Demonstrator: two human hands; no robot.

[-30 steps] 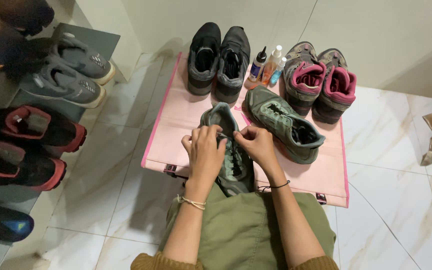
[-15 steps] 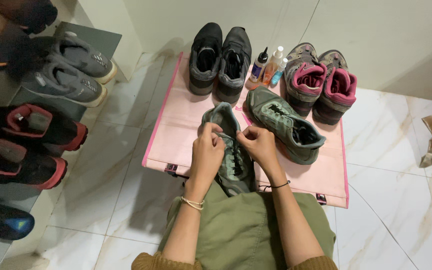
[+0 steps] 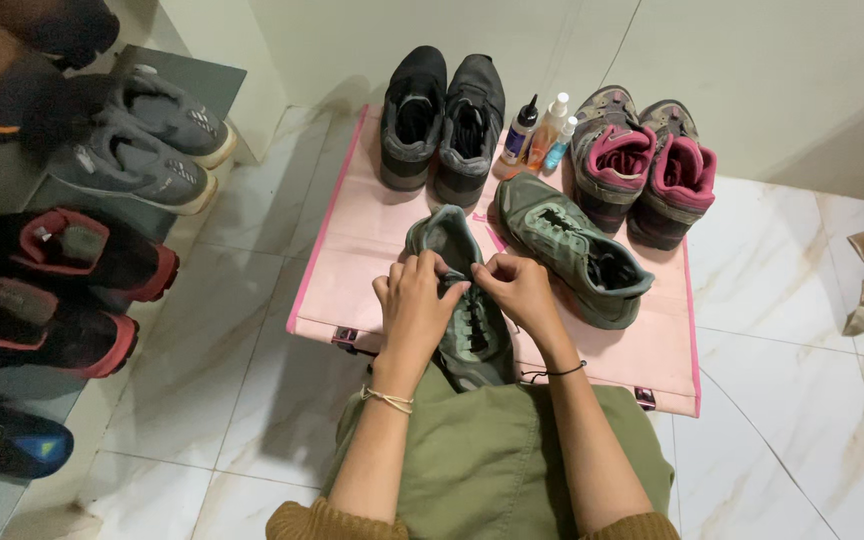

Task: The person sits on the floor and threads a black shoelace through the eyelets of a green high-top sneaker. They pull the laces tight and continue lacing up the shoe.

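Pinching laces [image 3: 464, 292] on green shoe [image 3: 467, 330] with left hand [image 3: 414, 300] and right hand [image 3: 518, 290] – lacing unfinished, mate [image 3: 572, 245] at 2 o'clock untouched.

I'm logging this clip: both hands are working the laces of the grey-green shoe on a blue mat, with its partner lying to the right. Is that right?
One detail is wrong: the mat is pink, not blue, as the head view shows. The rest holds: the left hand and right hand are at the laces of the grey-green shoe, and its partner lies to the right.

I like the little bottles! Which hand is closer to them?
Right. The right hand sits just below the three small bottles; the left hand is farther left.
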